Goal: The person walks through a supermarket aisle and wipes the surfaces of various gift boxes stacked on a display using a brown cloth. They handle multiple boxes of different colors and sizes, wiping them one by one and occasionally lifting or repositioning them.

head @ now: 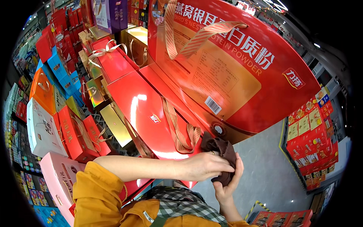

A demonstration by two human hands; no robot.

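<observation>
A crumpled dark brown cloth [227, 150] is bunched between my two hands, in front of my body and above the floor. My left hand [205, 166] reaches across from the left, its fingers pressed into the cloth. From below, my right hand [231, 176] cups the cloth's right side, thumb under and fingers up. Just beyond the cloth lies a glossy red gift box [139, 105] with a striped ribbon handle [177, 127]. Behind it stands a large red and gold protein powder gift box [227, 71] with a similar ribbon [208, 35].
Many gift boxes crowd the left, among them a white box [45, 127], an orange box [42, 88], blue boxes [61, 68] and a gold box [116, 124]. At the right, a stacked red display [312, 142] stands on the grey floor [263, 167]. More red packs [283, 218] sit at lower right.
</observation>
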